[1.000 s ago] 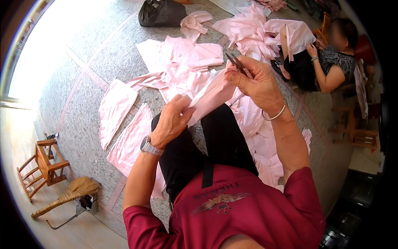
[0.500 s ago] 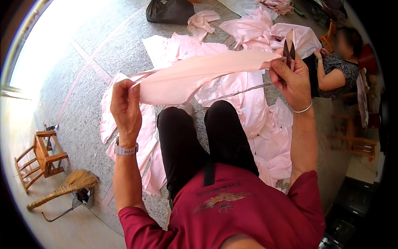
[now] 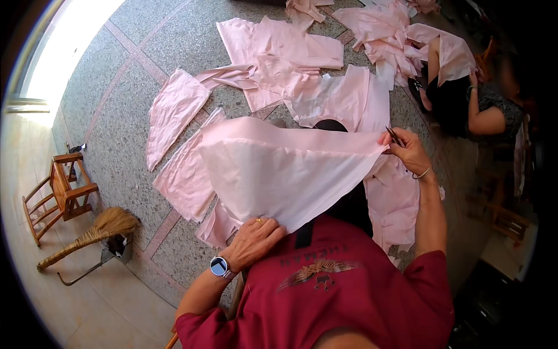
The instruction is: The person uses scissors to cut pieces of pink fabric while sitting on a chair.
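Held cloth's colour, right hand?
Cloth: pale pink, whiter lower down; clearest in the head view.

There are two people (image 3: 349, 256), one pair of snips (image 3: 395, 137), one watch (image 3: 219, 266), one broom (image 3: 100, 234) and one dustpan (image 3: 110, 253).

- Grey speckled floor (image 3: 113, 154) is spreading across the middle, pinkish bands (image 3: 163, 232) crossing it.
- Pale tiles (image 3: 116, 308) are lying along the lower left.
- A wooden chair (image 3: 59, 181) is standing at left.
- Bright light (image 3: 64, 61) is glaring at upper left.
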The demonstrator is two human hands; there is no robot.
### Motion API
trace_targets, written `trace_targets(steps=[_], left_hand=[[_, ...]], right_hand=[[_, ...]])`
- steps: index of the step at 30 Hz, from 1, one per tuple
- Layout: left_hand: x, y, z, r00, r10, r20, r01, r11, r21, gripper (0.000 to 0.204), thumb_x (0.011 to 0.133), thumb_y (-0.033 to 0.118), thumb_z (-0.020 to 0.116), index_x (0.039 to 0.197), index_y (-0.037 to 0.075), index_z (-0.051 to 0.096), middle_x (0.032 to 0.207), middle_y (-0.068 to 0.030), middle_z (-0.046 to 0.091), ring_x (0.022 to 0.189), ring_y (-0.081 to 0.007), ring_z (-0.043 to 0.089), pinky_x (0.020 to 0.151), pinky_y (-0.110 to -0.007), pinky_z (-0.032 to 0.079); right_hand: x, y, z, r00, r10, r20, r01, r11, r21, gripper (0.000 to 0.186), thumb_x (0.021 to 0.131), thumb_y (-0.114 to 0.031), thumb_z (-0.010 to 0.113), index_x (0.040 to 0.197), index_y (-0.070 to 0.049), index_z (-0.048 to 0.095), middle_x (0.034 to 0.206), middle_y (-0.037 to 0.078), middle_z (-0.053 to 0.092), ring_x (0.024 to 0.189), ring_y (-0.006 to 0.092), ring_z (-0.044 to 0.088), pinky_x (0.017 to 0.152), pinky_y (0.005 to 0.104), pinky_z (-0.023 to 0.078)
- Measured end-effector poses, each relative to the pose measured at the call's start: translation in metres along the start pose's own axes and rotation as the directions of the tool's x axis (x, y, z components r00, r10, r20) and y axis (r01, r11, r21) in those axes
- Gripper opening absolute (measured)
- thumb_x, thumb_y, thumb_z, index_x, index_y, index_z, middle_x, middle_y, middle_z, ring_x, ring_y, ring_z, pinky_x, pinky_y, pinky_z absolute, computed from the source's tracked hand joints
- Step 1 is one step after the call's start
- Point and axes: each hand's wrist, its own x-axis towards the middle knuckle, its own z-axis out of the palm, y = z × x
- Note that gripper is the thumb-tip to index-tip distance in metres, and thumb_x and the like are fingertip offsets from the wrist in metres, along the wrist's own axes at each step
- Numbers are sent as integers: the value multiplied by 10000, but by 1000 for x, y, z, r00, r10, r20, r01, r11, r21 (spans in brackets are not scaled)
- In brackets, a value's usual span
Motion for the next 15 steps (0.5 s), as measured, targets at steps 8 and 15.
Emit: trace_targets(steps=[8, 15], left_hand=[[-1, 5, -8, 997, -80, 23, 82, 992, -96, 273, 796, 85, 611, 1067, 82, 575, 952, -78, 555, 862, -257, 570, 767, -365, 467], [-29, 9, -5, 995, -104, -1, 104, 990, -94, 234, 838, 110, 604, 1065, 57, 589, 1034, -85, 591, 899, -261, 577, 803, -361, 464]], right_hand=[[-4, 32, -12, 998, 28, -62, -34, 994, -100, 89, 850, 46, 546, 888, 16, 621, 971, 51, 648, 879, 107, 605, 818, 259, 525], [-7, 45, -15, 994, 62, -87, -68, 996, -64, 62, 862, 38, 549, 890, 20, 602, 982, 67, 656, 885, 111, 620, 808, 264, 554]])
